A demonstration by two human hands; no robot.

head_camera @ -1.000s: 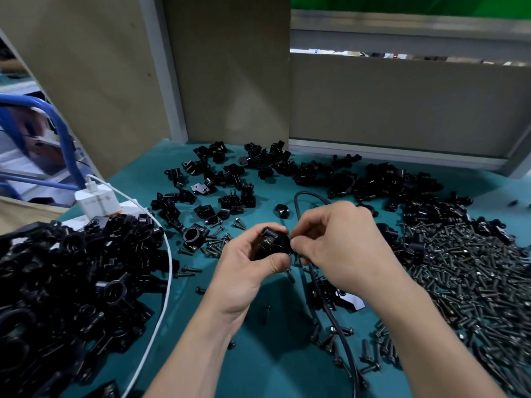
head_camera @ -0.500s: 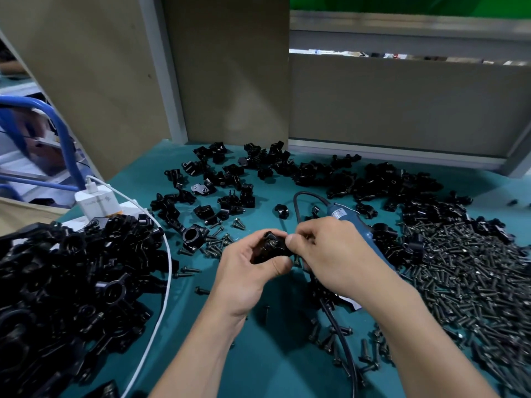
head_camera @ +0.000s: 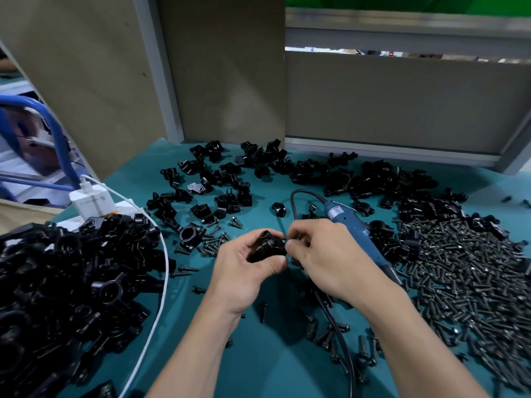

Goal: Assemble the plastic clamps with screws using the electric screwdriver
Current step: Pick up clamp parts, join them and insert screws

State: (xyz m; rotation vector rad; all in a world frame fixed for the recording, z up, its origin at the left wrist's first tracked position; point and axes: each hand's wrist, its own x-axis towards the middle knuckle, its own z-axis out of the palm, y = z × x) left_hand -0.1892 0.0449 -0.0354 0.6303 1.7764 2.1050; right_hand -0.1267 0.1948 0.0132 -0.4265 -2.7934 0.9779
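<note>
My left hand [head_camera: 247,271] grips a black plastic clamp [head_camera: 265,248] above the teal table [head_camera: 267,363]. My right hand [head_camera: 319,257] pinches a small screw, barely visible, against the clamp's right side. The blue electric screwdriver [head_camera: 355,228] lies on the table just behind my right hand, its tip pointing toward me and its black cord [head_camera: 340,337] running under my right forearm. Neither hand touches it.
A big heap of black clamps [head_camera: 71,282] fills the left. Loose clamp parts [head_camera: 230,182] spread along the back. A large pile of dark screws [head_camera: 465,282] covers the right. A white charger [head_camera: 92,199] and its white cable [head_camera: 162,268] lie at left.
My right hand has moved lower and nearer to me, uncovering the blue screwdriver lying behind it. Both hands stay together on the clamp.
</note>
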